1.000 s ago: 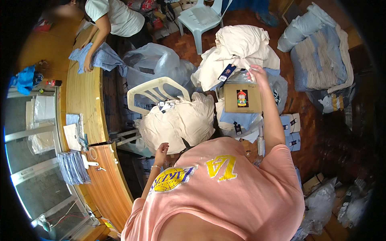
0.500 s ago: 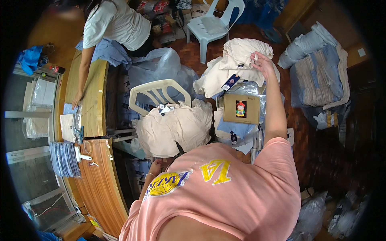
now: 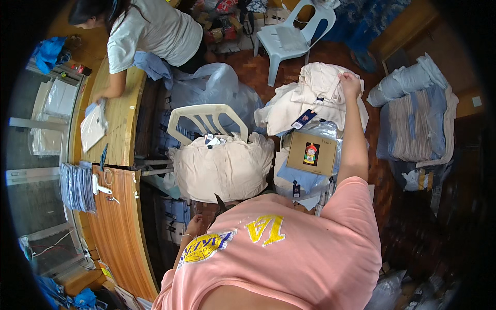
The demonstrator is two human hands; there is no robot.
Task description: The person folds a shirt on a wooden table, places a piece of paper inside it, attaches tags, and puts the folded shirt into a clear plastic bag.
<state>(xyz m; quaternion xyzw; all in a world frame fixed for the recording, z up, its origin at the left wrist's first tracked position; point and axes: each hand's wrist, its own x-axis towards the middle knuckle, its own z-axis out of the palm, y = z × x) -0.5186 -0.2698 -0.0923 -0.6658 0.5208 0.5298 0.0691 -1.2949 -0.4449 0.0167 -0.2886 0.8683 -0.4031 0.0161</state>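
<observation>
My right hand (image 3: 350, 84) reaches out to the far right, its fingers closed on the top cream garment (image 3: 324, 77) of a loose heap. A dark hang tag (image 3: 304, 119) hangs from the heap's front. Beside my body on the left, my left hand (image 3: 195, 225) is low, away from the garments; its fingers are too small and partly hidden to read. Between my arms, a large folded stack of cream garments (image 3: 222, 168) rests on a plastic chair (image 3: 206, 111). A brown box (image 3: 311, 154) with a cartoon picture sits nearer me than the heap.
At far left a person in a white shirt (image 3: 155, 36) handles a plastic-bagged garment (image 3: 94, 124) on a wooden table (image 3: 124, 108). Bagged blue garments (image 3: 77, 187) line the near table's edge. A pale blue chair (image 3: 284, 44) stands beyond; a wrapped garment bundle (image 3: 416, 121) lies right.
My right hand's fingers have closed onto the cream garment's top. The other person has lifted and shifted the bagged garment on the table. The whole view has moved slightly.
</observation>
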